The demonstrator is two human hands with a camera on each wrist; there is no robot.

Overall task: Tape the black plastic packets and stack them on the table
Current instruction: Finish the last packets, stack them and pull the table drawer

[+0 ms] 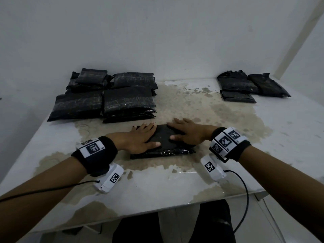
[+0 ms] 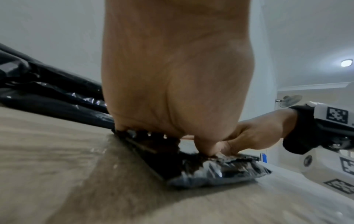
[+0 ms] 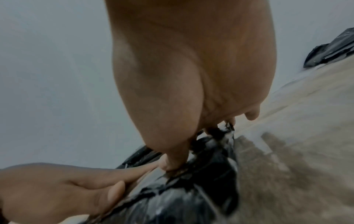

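Observation:
One black plastic packet point(image 1: 164, 137) lies flat on the table's middle, near me. My left hand point(image 1: 140, 137) presses flat on its left half with fingers straight. My right hand point(image 1: 185, 132) lies flat on its right half, thumb pointing inward. The thumbs nearly meet over the packet's centre. In the left wrist view the left hand point(image 2: 172, 94) bears down on the packet point(image 2: 220, 168), and the right hand point(image 2: 254, 136) rests beside it. In the right wrist view the right hand point(image 3: 191, 91) presses the shiny packet point(image 3: 191, 197), with the left hand point(image 3: 57, 188) next to it. No tape shows.
A stack of several black packets point(image 1: 105, 97) sits at the table's back left. A smaller group of packets point(image 1: 249, 86) lies at the back right. The white table point(image 1: 228, 172) has worn brown patches. White walls close the back and left.

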